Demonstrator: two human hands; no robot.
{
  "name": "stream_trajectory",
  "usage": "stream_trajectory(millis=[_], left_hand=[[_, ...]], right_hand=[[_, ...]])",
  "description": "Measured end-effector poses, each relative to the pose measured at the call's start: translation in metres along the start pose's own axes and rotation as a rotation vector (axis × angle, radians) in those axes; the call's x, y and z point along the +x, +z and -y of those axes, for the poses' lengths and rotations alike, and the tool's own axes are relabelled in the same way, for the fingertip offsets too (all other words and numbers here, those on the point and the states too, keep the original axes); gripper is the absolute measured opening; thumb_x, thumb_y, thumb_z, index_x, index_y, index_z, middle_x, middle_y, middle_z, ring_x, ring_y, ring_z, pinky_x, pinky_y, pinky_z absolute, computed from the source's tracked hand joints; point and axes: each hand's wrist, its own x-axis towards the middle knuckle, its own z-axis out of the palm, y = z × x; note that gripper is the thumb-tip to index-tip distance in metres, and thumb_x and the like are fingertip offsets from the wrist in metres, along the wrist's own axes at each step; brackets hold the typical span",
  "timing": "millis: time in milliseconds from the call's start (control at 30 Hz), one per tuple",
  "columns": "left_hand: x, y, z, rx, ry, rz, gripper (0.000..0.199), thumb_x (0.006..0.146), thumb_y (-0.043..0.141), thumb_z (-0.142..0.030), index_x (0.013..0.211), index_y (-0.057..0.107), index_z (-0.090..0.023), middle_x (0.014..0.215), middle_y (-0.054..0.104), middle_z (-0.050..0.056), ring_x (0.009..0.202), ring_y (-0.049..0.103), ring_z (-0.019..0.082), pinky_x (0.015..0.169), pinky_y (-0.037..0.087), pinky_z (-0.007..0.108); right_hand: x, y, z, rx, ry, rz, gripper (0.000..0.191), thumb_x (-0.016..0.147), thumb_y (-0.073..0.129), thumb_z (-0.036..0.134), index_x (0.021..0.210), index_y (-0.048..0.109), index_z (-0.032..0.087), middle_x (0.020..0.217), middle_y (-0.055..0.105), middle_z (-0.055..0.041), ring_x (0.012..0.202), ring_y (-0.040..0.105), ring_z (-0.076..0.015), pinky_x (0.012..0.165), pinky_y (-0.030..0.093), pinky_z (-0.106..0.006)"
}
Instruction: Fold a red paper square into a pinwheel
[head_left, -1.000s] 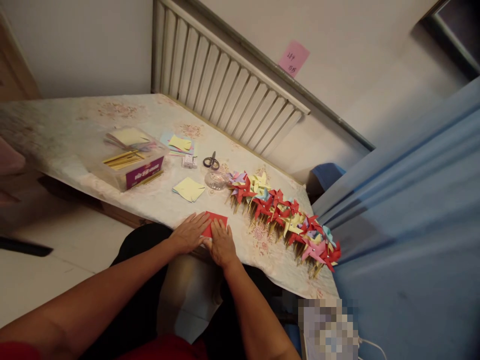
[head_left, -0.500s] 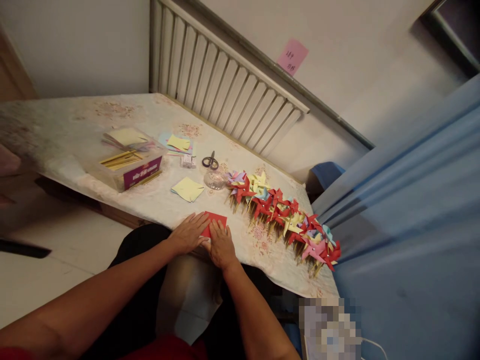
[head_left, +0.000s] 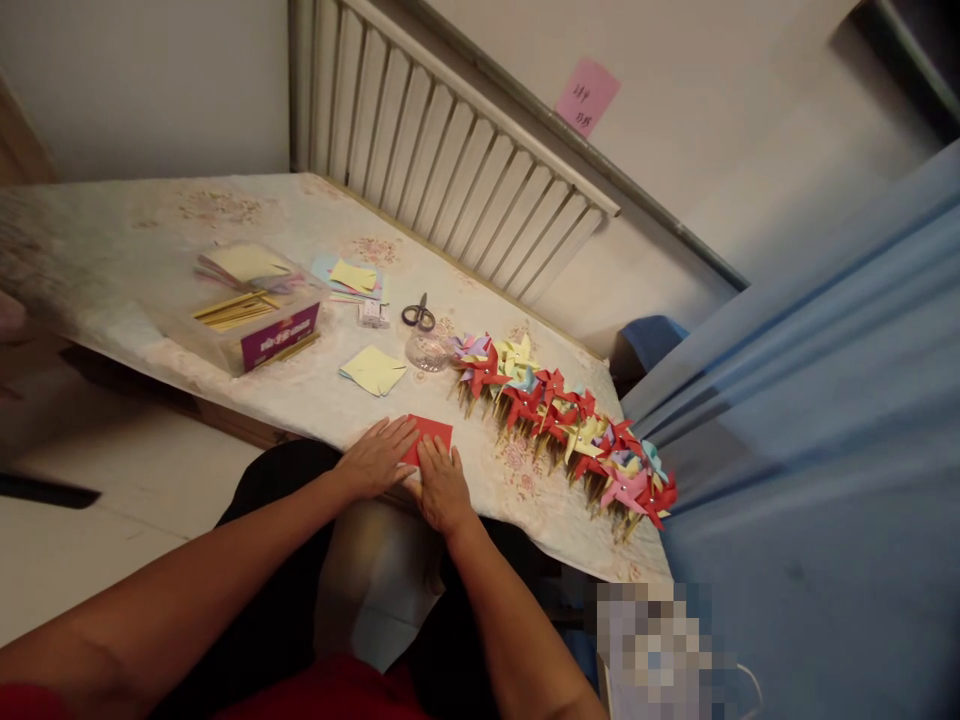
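Quite flat atop the red paper (head_left: pixel 433 427), left hand (head_left: pixel 377 460) and right hand (head_left: pixel 443 484), unclenched.

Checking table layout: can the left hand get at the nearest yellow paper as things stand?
Likely yes: only tablecloth shows between the left hand and the nearest yellow paper, though the hand rests on the red paper and must lift off first.

- left hand (head_left: pixel 379 457), right hand (head_left: pixel 444 485): 2, are resting on 1 red paper square (head_left: pixel 435 430)
- 3 paper piles (head_left: pixel 373 371) are lying out
- 1 scissors (head_left: pixel 418 317), 1 clear dish (head_left: pixel 428 353), 1 white box (head_left: pixel 373 315) are sitting
- 1 plastic box (head_left: pixel 279 340) is holding sticks (head_left: pixel 236 311), count unclear
- 10+ pinwheels (head_left: pixel 556 418) are overlapping
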Motion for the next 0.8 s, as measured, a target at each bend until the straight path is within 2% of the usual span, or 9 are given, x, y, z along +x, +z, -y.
stream_trajectory(millis=[167,467,700,800], left_hand=[[0.000,-0.003,-0.001,0.007,-0.006,0.018,0.058,0.093,0.044,-0.042,0.145,0.042,-0.015,0.151,0.043,0.015,0.144,0.028,0.026,0.117,0.018,0.045],[0.000,-0.001,0.000,-0.001,-0.001,0.008,0.059,0.093,0.043,-0.045,0.143,0.045,-0.014,0.150,0.044,0.016,0.144,0.028,0.027,0.117,0.019,0.046],[0.001,-0.001,-0.001,0.017,-0.008,0.020,0.059,0.093,0.043,-0.044,0.145,0.042,-0.014,0.150,0.044,0.015,0.144,0.028,0.027,0.117,0.020,0.046],[0.000,0.002,0.000,0.015,-0.006,0.003,0.059,0.093,0.045,-0.044,0.145,0.042,-0.016,0.150,0.044,0.015,0.144,0.028,0.027,0.117,0.020,0.047]], right_hand=[[0.011,0.000,0.002,0.006,0.027,-0.003,0.070,0.096,0.038,0.057,0.151,0.028,0.015,0.155,0.034,-0.0134,0.146,0.023,-0.0282,0.116,0.020,-0.053],[-0.009,0.000,0.003,0.019,-0.001,-0.009,0.066,0.096,0.045,0.052,0.149,0.032,0.014,0.155,0.035,-0.0147,0.146,0.023,-0.0284,0.116,0.020,-0.054],[0.007,0.003,0.003,-0.003,0.032,-0.032,0.070,0.096,0.040,0.057,0.150,0.030,0.014,0.155,0.033,-0.0146,0.146,0.023,-0.0270,0.116,0.021,-0.053],[0.005,0.003,0.003,0.009,0.032,-0.030,0.069,0.096,0.040,0.057,0.150,0.031,0.013,0.155,0.034,-0.0144,0.146,0.024,-0.0274,0.117,0.020,-0.053]])
